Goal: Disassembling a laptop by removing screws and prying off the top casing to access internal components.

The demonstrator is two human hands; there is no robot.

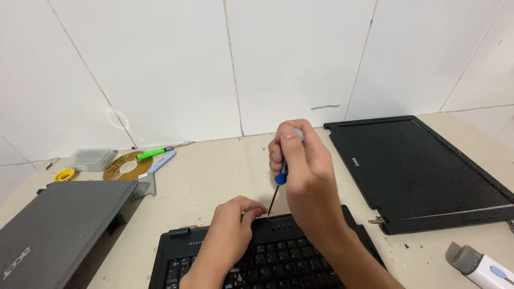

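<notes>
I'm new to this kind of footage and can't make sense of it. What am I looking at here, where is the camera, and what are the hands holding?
There is no machine here: these are one person's two bare hands, filmed by a camera worn on the head and looking down at a beige table against a white wall.

The right hand grips a blue-handled screwdriver, its tip down at the top edge of a black laptop base with its keyboard showing. The left hand rests on that base beside the tip.

Around it lie a detached black laptop screen lid to the right, a closed grey laptop to the left, a disc, a green-handled tool, a small clear box and a white brush tool.
</notes>
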